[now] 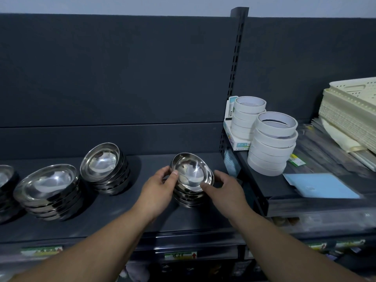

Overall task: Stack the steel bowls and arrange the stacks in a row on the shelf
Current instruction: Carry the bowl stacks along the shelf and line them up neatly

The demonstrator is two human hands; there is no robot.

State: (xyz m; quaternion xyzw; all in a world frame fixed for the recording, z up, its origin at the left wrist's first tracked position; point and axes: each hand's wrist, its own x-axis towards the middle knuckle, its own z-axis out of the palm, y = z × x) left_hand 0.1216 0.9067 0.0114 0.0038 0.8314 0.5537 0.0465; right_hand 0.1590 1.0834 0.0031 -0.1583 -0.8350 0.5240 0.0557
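So in the head view, a stack of steel bowls (192, 176) is being held from both sides, right of the middle of the dark shelf (142, 220) and close to the slotted upright post (236, 78). The left hand (157, 190) is wrapped round the left side of it, with the thumb laid on the top bowl's rim and the fingers curled behind. The right hand (225, 190) is curled round the right side the same way, thumb tip pressed at the near rim. The top bowl is seen tipped a bit toward the camera. The bottom of the stack looks to be down on the shelf, though that can't be told for sure since the hands are in the way. Further left, a second stack (101, 161) is parked nearer the back panel, well apart from the held one. A third stack (48, 182) is set just to the left of that and closer to the front edge, and a fourth stack (5, 176) is cut off by the left border. On the neighbouring shelf to the right, two piles of white tape rolls (272, 143) are stood next to a small box (234, 143), with a blue packet (319, 186) laid in front and cream plastic baskets (354, 119) piled at the far right. Price labels (180, 255) are stuck along the front rail below, too blurred to be read.
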